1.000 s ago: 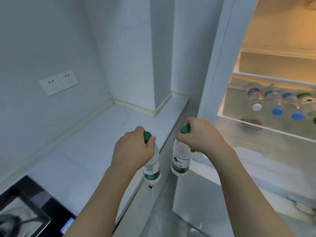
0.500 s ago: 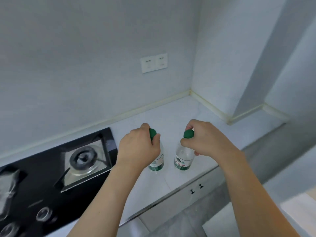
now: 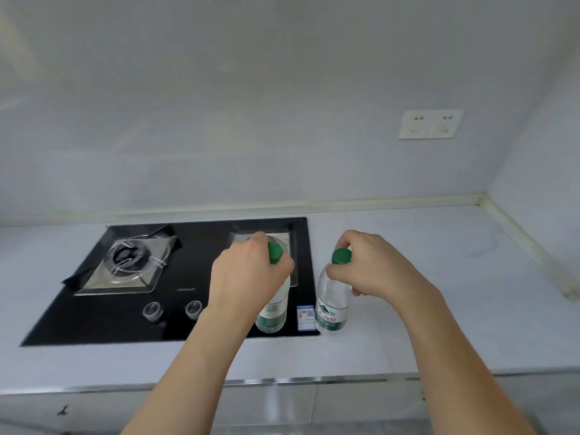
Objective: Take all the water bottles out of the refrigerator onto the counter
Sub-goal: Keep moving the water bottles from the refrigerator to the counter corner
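I hold two clear water bottles with green caps and green labels, one in each hand, upright by their necks. My left hand (image 3: 251, 274) grips the left bottle (image 3: 273, 312) over the right part of the black cooktop (image 3: 103, 321). My right hand (image 3: 373, 268) grips the right bottle (image 3: 331, 306) just right of the cooktop's edge, over the white counter (image 3: 439, 309). I cannot tell whether either bottle's base touches the surface. The refrigerator is out of view.
A gas burner (image 3: 128, 262) sits at the cooktop's left, with two knobs (image 3: 172, 310) in front. A double wall socket (image 3: 430, 124) is on the back wall. The counter runs right to a corner wall (image 3: 539, 171). A metal strip (image 3: 282, 380) marks the counter's front edge.
The view has swung left from the open refrigerator to the counter and cooktop. Both hands have carried their bottles along, and the bottles are now over the cooktop's right edge.
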`<state>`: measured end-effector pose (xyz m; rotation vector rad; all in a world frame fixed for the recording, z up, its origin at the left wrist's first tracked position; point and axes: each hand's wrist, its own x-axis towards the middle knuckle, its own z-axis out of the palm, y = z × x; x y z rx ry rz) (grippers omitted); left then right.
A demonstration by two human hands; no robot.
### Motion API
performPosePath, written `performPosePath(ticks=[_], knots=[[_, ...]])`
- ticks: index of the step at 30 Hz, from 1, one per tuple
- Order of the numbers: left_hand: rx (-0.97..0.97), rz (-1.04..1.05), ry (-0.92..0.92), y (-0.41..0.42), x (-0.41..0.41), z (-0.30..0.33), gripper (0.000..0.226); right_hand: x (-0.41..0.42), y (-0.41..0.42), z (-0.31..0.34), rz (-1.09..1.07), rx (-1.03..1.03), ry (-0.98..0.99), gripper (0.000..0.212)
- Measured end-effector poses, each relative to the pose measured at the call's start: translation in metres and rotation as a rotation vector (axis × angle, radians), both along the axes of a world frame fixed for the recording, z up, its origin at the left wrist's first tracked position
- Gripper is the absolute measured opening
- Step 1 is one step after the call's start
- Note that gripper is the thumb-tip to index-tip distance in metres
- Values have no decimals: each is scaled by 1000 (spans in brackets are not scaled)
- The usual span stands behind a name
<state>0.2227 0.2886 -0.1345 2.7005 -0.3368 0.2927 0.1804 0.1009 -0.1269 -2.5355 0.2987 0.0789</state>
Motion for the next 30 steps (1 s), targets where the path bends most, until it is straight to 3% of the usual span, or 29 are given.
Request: performPosePath(ticks=[20,30], knots=[[-75,194,-103,311,25,24,28,78,301,26,250,-36,-64,17],[-105,323,-42,435,25,32,27,106,419,38,366,-8,-45,19]])
